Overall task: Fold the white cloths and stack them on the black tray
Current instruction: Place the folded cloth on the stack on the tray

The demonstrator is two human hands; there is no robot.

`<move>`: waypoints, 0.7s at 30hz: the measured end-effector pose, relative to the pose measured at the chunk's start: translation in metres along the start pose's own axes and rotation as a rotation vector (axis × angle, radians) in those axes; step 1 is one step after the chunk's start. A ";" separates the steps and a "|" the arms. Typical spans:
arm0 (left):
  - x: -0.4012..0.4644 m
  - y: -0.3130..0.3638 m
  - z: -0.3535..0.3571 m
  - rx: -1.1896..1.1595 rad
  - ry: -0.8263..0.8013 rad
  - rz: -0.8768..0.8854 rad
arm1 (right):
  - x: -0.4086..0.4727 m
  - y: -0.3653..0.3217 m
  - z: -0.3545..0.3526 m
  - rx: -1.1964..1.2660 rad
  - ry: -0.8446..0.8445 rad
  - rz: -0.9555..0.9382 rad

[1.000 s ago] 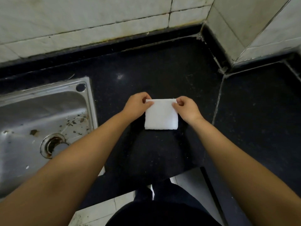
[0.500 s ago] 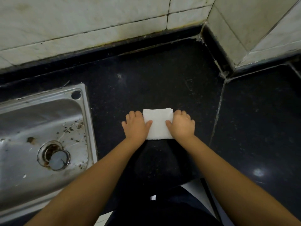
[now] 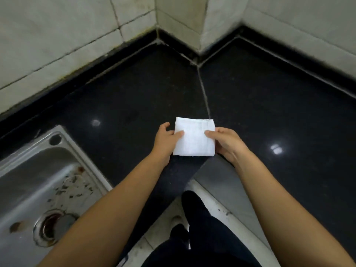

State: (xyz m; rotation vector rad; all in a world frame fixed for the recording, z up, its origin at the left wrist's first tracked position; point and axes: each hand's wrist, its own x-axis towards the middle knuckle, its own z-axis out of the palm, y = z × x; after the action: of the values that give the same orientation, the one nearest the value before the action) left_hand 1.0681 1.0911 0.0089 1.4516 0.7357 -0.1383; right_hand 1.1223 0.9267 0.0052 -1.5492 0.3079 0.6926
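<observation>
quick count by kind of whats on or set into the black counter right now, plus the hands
white cloth, folded, gripped from both sides: 1
steel sink set into the counter: 1
hands, left hand and right hand: 2
black tray: 0 in view
total: 4

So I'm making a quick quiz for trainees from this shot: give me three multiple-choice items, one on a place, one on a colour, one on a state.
1. Where is the sink?
A. to the person's left
B. to the right
C. behind the cloth

2. What colour is the countertop?
A. white
B. black
C. wooden brown

3. What state is the cloth in?
A. spread flat open
B. crumpled in a ball
C. folded into a small square

Key: 1 A, its steel basin fills the lower left; 2 B, the glossy stone is black; 3 C, left hand and right hand pinch its sides.
</observation>
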 end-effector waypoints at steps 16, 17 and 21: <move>-0.263 -0.120 0.304 0.403 -0.990 0.054 | -0.360 0.206 -0.263 0.541 0.890 -0.195; -0.291 -0.134 0.322 0.425 -1.036 0.057 | -0.388 0.225 -0.277 0.564 0.931 -0.202; -0.409 -0.200 0.386 0.491 -1.179 0.024 | -0.500 0.301 -0.334 0.641 1.079 -0.200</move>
State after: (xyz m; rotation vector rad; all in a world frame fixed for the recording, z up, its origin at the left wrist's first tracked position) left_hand 0.7907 0.5627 0.0350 1.5101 -0.3146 -1.1061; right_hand 0.6386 0.4616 0.0476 -1.1646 1.0400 -0.4466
